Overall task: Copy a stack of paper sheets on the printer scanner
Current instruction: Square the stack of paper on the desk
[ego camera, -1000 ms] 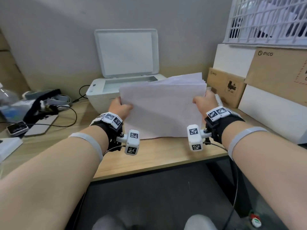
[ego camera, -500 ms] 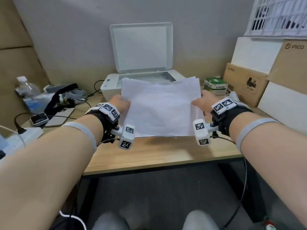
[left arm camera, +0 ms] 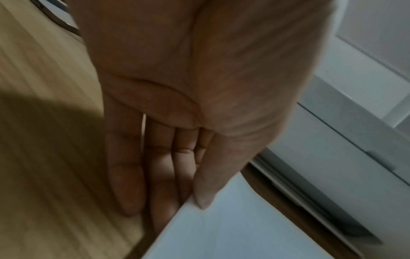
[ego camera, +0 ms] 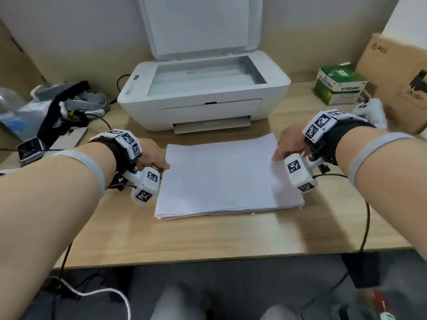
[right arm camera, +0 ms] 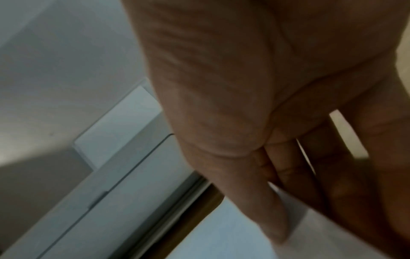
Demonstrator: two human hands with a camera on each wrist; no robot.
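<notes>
A stack of white paper sheets point(ego camera: 219, 179) lies flat on the wooden desk point(ego camera: 208, 236), just in front of the white printer point(ego camera: 203, 107). The printer's lid point(ego camera: 198, 24) stands raised and the scanner glass point(ego camera: 205, 73) is bare. My left hand point(ego camera: 165, 166) holds the stack's left edge, thumb on top point(left arm camera: 204, 201) and straight fingers running under the paper point(left arm camera: 233, 236). My right hand point(ego camera: 276, 155) pinches the right edge, thumb above and fingers below the sheets point(right arm camera: 221, 236); that edge is slightly lifted.
A green carton point(ego camera: 339, 86) and a brown cardboard box point(ego camera: 397, 82) stand at the right. Straps, cables and a phone point(ego camera: 62, 112) clutter the left, with a small device point(ego camera: 30, 147) nearer me. The desk's front edge point(ego camera: 208, 256) runs below the stack.
The stack, held up on edge in front of the printer earlier, has come down flat onto the desk. Both hands stayed on its side edges and moved lower.
</notes>
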